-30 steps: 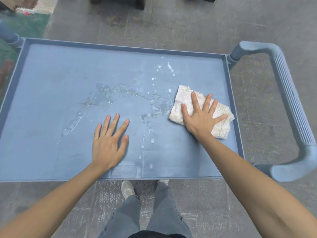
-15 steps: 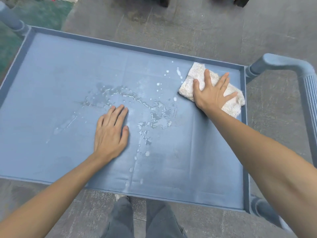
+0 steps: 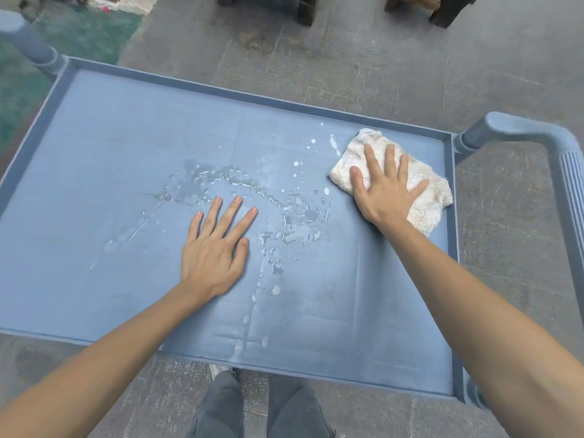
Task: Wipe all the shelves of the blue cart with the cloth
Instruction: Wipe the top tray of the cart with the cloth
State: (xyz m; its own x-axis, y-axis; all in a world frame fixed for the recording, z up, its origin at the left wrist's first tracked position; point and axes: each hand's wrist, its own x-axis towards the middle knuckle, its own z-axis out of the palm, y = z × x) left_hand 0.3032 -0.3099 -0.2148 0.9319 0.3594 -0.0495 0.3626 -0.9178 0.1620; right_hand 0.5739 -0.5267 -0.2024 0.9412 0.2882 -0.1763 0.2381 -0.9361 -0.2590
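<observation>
The blue cart's top shelf (image 3: 126,172) fills the view, with a raised rim all round. A trail of water puddles and drops (image 3: 294,222) runs across its middle. A white folded cloth (image 3: 429,188) lies near the shelf's far right corner. My right hand (image 3: 384,188) presses flat on the cloth with fingers spread. My left hand (image 3: 215,248) rests flat on the shelf's middle, fingers straight, just left of the puddles. The lower shelves are hidden under the top one.
The cart's ribbed handle (image 3: 565,184) curves along the right side. A grey post (image 3: 28,42) stands at the far left corner. Dark furniture legs (image 3: 303,11) stand on the grey floor beyond the cart. My legs (image 3: 252,406) stand at the near edge.
My right hand slid the cloth away from me to the far right corner, then a little back toward me. My left hand stayed on the shelf and its fingers spread again.
</observation>
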